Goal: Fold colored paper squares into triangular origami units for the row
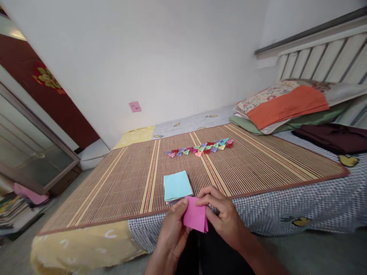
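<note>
A pink folded paper (195, 214) is held up in front of the bed's near edge, its layers showing at the lower right corner. My left hand (175, 225) is closed on its left side, thumb on the front. On the upper right edge, my right hand (222, 212) pinches the same paper with thumb and fingers. Just beyond the hands lies a stack of square paper (177, 185) with a light blue sheet on top. Farther back, small folded paper pieces (200, 148) in many colours lie in rows.
A striped bamboo mat (137, 172) covers the bed over a patterned sheet (286, 210). Pillows (289, 105) and a dark folded cloth (332, 138) are at the right, by a radiator (323, 57). A pink note (135, 106) is on the wall. Books (14, 214) are stacked at far left.
</note>
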A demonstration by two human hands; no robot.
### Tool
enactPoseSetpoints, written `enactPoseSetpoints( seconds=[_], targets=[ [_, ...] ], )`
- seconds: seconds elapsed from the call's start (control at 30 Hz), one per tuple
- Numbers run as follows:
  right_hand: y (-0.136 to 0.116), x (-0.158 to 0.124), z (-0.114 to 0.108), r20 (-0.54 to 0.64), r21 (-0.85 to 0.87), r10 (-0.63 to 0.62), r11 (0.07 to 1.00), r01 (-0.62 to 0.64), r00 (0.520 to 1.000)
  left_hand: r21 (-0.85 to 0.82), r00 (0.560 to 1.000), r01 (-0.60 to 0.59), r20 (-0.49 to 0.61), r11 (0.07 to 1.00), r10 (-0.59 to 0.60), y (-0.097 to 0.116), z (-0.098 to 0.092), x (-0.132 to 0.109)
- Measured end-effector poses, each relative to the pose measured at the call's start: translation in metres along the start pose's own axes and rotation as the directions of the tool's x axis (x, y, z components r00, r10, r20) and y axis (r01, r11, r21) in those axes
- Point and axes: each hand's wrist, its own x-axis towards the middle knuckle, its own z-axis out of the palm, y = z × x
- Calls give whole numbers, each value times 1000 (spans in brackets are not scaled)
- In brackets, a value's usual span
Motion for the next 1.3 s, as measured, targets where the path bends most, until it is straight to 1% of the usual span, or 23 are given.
enactPoseSetpoints(
  seconds=[0.07,0.13,0.17,0.2,0.27,0.37,0.43,0.5,0.57,0.63,0.7,0.77,0.83,0.9,0.93,1.0,1.07,1.2,1.23,1.3],
  targets=[
    [-1,0,-4,1,80,130,988,-130,992,19,996,-90,-3,996,90,0,-1,1],
    [-1,1,-6,19,158,285,946,-284,958,34,988,-155,-5,987,155,-1,-1,3],
    [0,1,-5,56,197,352,914,-356,934,42,984,-177,-10,983,177,-2,-2,3],
    [1,0,-4,106,230,398,882,-412,911,52,981,-194,-17,980,195,-3,-2,4],
    [4,0,0,192,264,430,843,-469,882,86,975,-219,-16,972,221,-6,-3,4],
    [9,-1,5,172,266,458,831,-489,872,156,977,-211,45,965,206,-10,-5,5],
    [9,-1,6,158,282,468,822,-494,869,179,978,-205,63,962,196,-12,-7,5],
    [6,0,7,188,301,466,811,-502,865,166,973,-229,27,959,228,-12,-8,7],
    [1,1,7,246,284,459,808,-517,853,141,963,-264,-19,954,269,-10,-10,9],
    [-3,1,8,284,215,450,830,-514,847,130,954,-290,-42,948,298,-9,-11,10],
    [-6,0,9,278,120,433,870,-478,857,164,941,-321,-57,933,334,-7,-13,10],
    [-8,-1,8,257,26,409,903,-430,876,268,916,-364,-67,892,395,-3,-15,8],
    [-9,-2,6,238,-36,386,921,-389,891,416,867,-429,-61,802,495,1,-16,5],
    [-11,-1,2,218,-59,371,928,-367,903,533,820,-477,-16,698,573,5,-15,1],
    [-12,-1,1,211,-62,367,930,-362,906,561,814,-487,12,670,581,7,-14,-1],
    [-15,1,-3,209,-59,365,931,-361,907,562,849,-463,58,685,526,10,-12,-4],
    [-18,4,-6,215,-33,359,932,-361,908,516,880,-434,65,738,471,12,-10,-5],
    [-25,10,-10,225,37,388,913,-406,894,374,895,-415,5,829,446,12,-5,-5],
    [-26,11,-10,223,44,398,908,-417,890,340,899,-411,-1,846,437,11,-4,-5],
    [-27,11,-10,197,51,394,910,-411,898,275,918,-385,13,881,397,11,-2,-6]
  ],
)
